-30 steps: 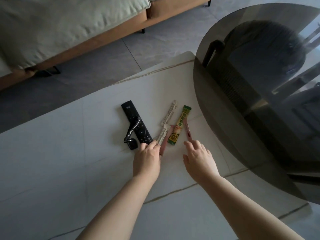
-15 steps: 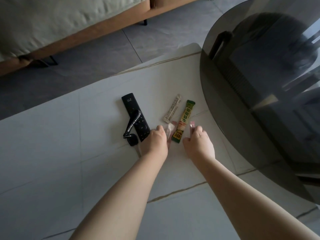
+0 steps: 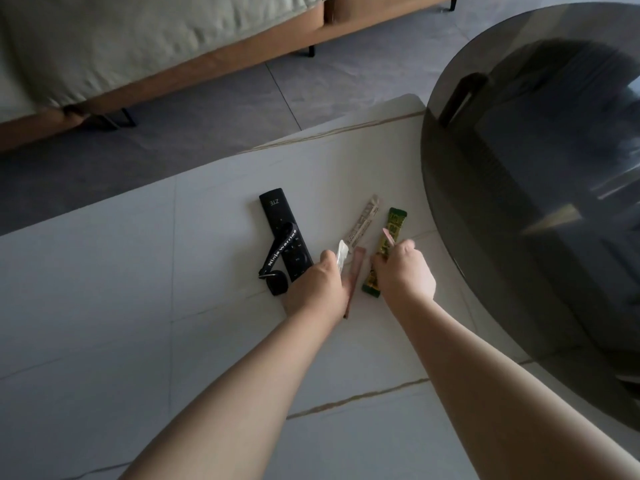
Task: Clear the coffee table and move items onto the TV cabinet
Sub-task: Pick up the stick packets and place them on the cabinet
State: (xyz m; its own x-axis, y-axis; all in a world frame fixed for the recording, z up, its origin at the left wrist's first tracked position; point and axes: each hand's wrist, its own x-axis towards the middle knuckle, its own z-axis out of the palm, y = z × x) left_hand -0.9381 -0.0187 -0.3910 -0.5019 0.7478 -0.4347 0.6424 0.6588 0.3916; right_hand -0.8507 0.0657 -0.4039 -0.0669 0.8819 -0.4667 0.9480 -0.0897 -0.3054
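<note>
Pale stone-look coffee table [image 3: 104,323] with thin tan veins filled the near field; a dark smoked-glass round top [image 3: 536,202] overlapped its right side.

Left hand [image 3: 317,289] was curled around a small whitish sachet [image 3: 341,258], whose far end stuck up past the knuckles. Just right of it, a pink sachet [image 3: 356,271] lay on the table, long axis near-to-far, its near part tucked beside that hand.

Right hand [image 3: 403,271] was closed on a thin pink strip [image 3: 388,237] that pointed far-left out of the fist. Beneath this hand lay a green sachet [image 3: 389,237], long axis near-to-far and tilted slightly right at the far end.

Between the hands and farther off, a beige printed sachet [image 3: 363,223] lay flat, same tilt.

Count: five stick packets, two held, three on the surface.

Left of the packets, one black remote [image 3: 280,230] lay pointing far-left, with a black lanyard [image 3: 280,252] looped across it and a dark fob [image 3: 277,284] at its near end.

Farthest: grey floor [image 3: 207,109] and a sofa [image 3: 138,39] with a tan base and pale cushion.
</note>
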